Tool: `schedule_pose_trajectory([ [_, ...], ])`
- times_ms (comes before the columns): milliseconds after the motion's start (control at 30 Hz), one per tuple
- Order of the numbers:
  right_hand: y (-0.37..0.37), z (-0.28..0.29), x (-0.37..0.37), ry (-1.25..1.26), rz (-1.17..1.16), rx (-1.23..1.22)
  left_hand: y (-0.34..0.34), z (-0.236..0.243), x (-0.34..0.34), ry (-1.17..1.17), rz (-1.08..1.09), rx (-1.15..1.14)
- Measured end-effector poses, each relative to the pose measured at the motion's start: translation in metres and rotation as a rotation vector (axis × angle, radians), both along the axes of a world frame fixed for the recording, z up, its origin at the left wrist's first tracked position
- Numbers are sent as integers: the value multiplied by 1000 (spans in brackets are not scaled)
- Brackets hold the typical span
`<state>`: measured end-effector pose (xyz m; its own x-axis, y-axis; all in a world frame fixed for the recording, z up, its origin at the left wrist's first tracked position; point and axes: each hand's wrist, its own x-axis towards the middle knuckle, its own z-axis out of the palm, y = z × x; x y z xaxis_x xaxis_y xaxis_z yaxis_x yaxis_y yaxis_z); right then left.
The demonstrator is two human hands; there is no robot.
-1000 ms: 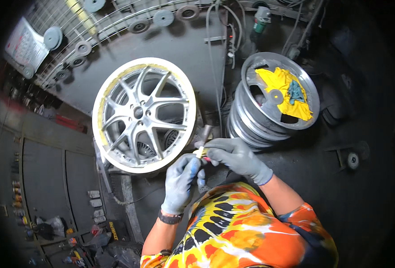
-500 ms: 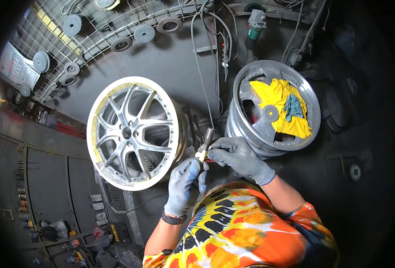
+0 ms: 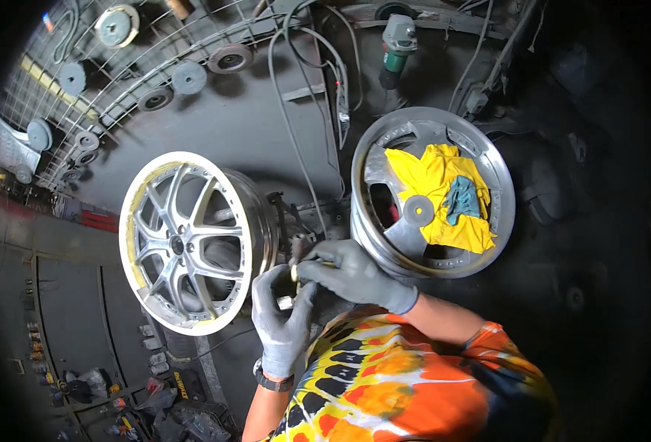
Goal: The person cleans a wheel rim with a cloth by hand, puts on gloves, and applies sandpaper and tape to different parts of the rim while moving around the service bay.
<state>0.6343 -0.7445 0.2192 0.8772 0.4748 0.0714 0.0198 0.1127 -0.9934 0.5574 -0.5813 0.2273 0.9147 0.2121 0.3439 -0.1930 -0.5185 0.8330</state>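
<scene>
My left hand [image 3: 284, 318], in a grey glove, curls around a small tool with a pale yellow part [image 3: 294, 273], its fingers and thumb closed about it. From the right, my gloved right hand [image 3: 362, 278] pinches at the same tool, fingertips next to the left hand's. Most of the tool is hidden by the gloves, and its dark tip is blurred, so its kind is unclear. Left of my hands stands a silver multi-spoke wheel rim [image 3: 182, 243] with yellow tape around part of its lip.
A second metal rim [image 3: 506, 199] at the right bears a yellow cloth [image 3: 443, 162], a blue-green rag [image 3: 463, 200] and a grey disc [image 3: 418, 211]. An angle grinder [image 3: 397, 51] hangs beyond it, near looping cables [image 3: 288, 110]. Several abrasive discs [image 3: 189, 77] hang on a wire rack.
Both hands have moved left and slightly nearer, turning the small tool so less of it shows. The whole view has shifted, with the rims appearing farther left.
</scene>
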Motion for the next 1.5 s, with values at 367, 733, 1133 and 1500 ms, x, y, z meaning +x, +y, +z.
schedule_pose_trajectory([
  [367,-63,-34,30,-578,-27,-423,-8,27,10,323,-132,-315],
  [733,-204,-77,114,-953,-828,-1237,-26,5,14,369,-278,-1290],
  [1133,-133,-1,65,-563,-508,-558,-16,14,21,482,-284,-1166],
  [1500,-53,17,18,-690,49,-390,27,10,9,74,89,-249],
])
